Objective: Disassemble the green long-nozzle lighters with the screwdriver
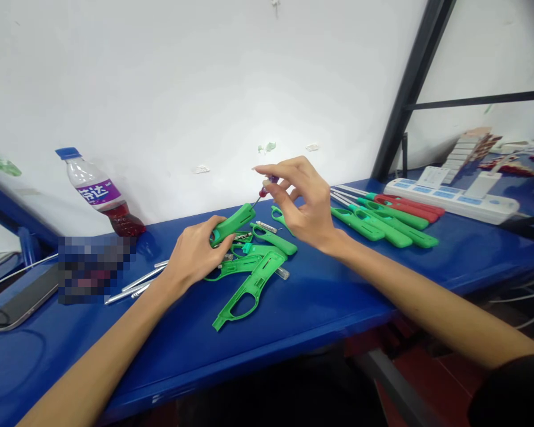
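My left hand (200, 248) is closed around a green lighter body (235, 224), its end tilted up toward the right. In my right hand (303, 201) a small screwdriver (264, 191) with a purple-red handle is pinched between fingers and thumb. Its thin shaft slants down to the end of the green body; whether the tip sits in a screw I cannot tell. Below lie open green shell halves (249, 290), another green handle piece (276, 238) and small clear and metal parts (267, 227). Metal tubes (137, 284) lie beside my left wrist.
Several long-necked green lighters (382, 225) and red ones (412, 204) lie at the right, before a white power strip (454, 198). A drink bottle (102, 193) leans by the wall at left, near a phone (24, 296). The blue table's front edge (249, 362) runs below.
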Demonstrator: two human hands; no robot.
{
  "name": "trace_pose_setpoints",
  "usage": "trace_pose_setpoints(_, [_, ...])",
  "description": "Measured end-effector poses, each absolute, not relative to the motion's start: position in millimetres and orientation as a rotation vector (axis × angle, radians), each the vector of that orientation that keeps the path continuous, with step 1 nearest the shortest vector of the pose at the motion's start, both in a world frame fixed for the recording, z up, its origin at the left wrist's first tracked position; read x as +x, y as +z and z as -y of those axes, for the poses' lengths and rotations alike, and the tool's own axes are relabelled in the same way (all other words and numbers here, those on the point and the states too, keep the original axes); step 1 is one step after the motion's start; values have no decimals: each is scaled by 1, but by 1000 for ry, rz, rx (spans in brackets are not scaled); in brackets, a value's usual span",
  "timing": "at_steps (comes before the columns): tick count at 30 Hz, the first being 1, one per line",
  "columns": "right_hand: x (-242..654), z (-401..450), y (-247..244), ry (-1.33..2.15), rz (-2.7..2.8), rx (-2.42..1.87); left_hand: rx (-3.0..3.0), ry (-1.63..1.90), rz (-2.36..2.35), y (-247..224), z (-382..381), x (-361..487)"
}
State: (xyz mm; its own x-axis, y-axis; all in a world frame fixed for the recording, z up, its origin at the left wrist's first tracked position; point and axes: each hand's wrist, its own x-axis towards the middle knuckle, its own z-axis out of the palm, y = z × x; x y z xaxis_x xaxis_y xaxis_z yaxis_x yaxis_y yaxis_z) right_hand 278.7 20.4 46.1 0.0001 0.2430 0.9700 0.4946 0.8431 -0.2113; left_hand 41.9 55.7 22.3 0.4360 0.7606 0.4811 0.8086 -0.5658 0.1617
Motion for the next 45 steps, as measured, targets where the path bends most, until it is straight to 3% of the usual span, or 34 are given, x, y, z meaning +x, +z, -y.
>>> trace_pose_setpoints(45, [279,-19,45,-226,1611,-541,-2544,-804,1429,22,-56,41])
